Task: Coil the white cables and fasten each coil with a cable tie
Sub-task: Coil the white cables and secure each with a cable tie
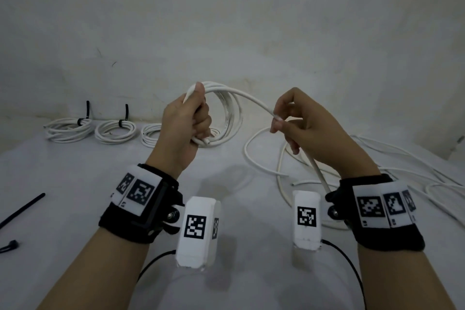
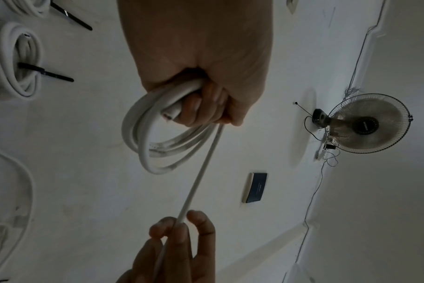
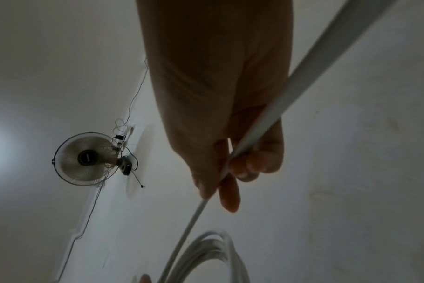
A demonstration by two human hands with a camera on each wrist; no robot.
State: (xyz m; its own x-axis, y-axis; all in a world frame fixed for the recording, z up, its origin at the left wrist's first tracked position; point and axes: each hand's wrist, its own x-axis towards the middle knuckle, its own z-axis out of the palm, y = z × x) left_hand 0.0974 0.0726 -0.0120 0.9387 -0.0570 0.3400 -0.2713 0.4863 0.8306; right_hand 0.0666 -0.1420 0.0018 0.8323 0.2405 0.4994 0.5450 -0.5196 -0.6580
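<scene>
Above the white table (image 1: 226, 272), toward twelve o'clock from the wrists, the left hand (image 1: 186, 123) is closing its fist around the gathered turns of a white cable (image 1: 227, 113), with the loops hanging at about three o'clock from the fist. The right hand (image 1: 305, 126) is pinching the free run of that same cable between thumb and fingertips (image 2: 199, 220), and the tail is trailing down past the right wrist toward the loose cables (image 1: 377, 158) lying at two o'clock on the table. To do this turn well, I judge that the right hand should be letting the cable slide through a light pinch while sweeping a loop matching the held ones, and the left should be opening only enough to admit it. Two tied coils (image 1: 93, 128) are sitting at ten o'clock, and a spare cable tie (image 1: 22, 209) is lying at eight o'clock.
</scene>
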